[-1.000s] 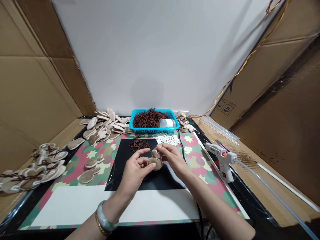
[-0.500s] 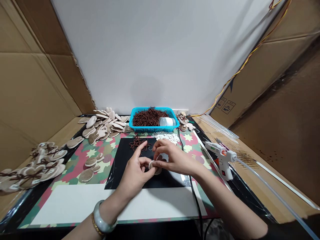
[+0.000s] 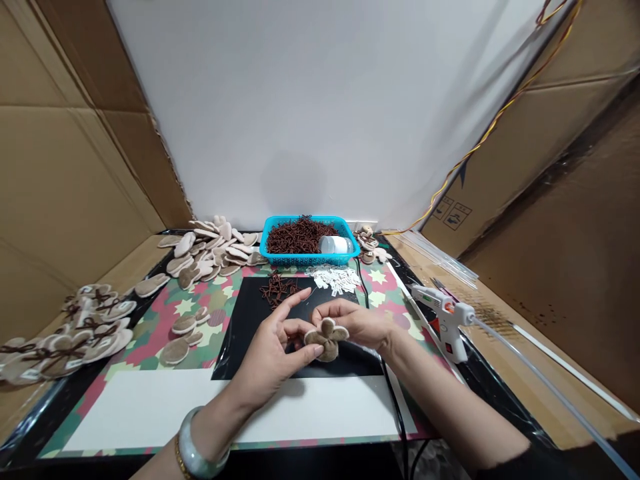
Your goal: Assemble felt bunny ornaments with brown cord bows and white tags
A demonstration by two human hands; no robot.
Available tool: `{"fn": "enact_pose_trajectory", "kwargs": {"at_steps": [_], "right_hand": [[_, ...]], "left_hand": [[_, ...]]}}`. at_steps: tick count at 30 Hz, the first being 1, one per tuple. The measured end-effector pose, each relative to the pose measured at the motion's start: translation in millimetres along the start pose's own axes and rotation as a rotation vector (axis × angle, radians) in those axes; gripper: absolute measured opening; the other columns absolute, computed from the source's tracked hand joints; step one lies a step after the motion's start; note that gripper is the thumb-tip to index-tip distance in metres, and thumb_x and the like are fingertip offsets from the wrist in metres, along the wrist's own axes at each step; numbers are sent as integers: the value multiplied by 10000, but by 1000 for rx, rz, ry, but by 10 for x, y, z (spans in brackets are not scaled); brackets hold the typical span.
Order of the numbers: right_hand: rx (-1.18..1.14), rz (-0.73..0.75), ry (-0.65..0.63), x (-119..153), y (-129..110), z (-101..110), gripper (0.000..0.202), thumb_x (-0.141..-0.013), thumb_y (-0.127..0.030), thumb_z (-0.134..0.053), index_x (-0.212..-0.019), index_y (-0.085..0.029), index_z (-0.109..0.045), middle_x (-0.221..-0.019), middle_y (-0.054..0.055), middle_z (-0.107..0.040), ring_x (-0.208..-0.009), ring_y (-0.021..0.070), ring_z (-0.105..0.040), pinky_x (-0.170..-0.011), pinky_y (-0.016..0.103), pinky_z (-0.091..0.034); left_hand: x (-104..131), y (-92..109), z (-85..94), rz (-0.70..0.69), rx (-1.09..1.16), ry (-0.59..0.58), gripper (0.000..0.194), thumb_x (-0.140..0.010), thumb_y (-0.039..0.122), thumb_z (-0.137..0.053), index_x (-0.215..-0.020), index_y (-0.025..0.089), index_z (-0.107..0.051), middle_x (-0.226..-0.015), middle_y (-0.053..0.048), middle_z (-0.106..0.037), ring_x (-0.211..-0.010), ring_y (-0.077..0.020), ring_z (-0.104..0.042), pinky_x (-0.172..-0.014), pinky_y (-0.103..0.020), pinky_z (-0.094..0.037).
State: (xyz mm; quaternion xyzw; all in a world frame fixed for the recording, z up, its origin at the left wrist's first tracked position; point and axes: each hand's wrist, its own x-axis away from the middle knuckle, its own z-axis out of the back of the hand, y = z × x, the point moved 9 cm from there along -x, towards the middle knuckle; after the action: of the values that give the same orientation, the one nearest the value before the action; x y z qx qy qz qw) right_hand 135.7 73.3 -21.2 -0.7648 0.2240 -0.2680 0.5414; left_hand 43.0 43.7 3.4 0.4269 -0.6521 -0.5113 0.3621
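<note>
Both my hands hold a small brown plush flower [image 3: 328, 343] with pale edges, its brown face turned up toward me. My left hand [image 3: 270, 353] pinches its left petal between thumb and fingers, the index finger stretched forward. From the right, my right hand [image 3: 364, 325] grips its far edge, with the fingertips partly hidden behind the petals. The flower is above a black mat [image 3: 240, 333]. Just past my hands lie a small pile of brown cord bows [image 3: 278, 291] and a heap of white tags [image 3: 337, 280].
A blue basket [image 3: 310, 260] of brown bows and a white-labelled jar [image 3: 334, 245] stands at the back. Plush pieces [image 3: 215, 247] lie back left, finished-looking bowed ones [image 3: 95, 327] farther left. A glue gun [image 3: 450, 321] with a long clear stick rests at right; a black cable [image 3: 393, 393] crosses the table.
The flower has turned so its brown face now shows fully. My right hand has lowered and shifted slightly right, its raised fingers coming down behind the flower. More white tags are uncovered.
</note>
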Motion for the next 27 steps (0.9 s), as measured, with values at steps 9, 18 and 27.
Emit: {"fn": "enact_pose_trajectory", "kwargs": {"at_steps": [9,18,27], "right_hand": [[143,277,472,386,-138,67,339,-861,-498,-665,-773,-176,-603,-713,-6,-509,-683,142,-429,-659,266,-347],[232,416,586,497,-383,-56,331,-893,-478,-629,-749,-188,-564,-696,-9,-475,-676,148,-417,-632,270,-341],[363,420,679,531,-324,77,338,-925,-491,-576,-763,-196,-542,-715,-7,-470,-685,152,-421,-635,274,-349]], "left_hand": [[-63,-110,184,2,123,190,553,-737,268,-803,-1252,159,-635,-996,-94,-734,-868,-187,-668,-746,-255,-524],[-68,-116,154,18,72,236,345,-737,301,-801,-1043,151,-745,-984,-94,-766,-863,-205,-678,-731,-271,-538],[-42,-157,113,59,210,192,384,-742,331,-803,-1070,138,-748,-1014,-109,-740,-846,-182,-647,-748,-258,-502]]}}
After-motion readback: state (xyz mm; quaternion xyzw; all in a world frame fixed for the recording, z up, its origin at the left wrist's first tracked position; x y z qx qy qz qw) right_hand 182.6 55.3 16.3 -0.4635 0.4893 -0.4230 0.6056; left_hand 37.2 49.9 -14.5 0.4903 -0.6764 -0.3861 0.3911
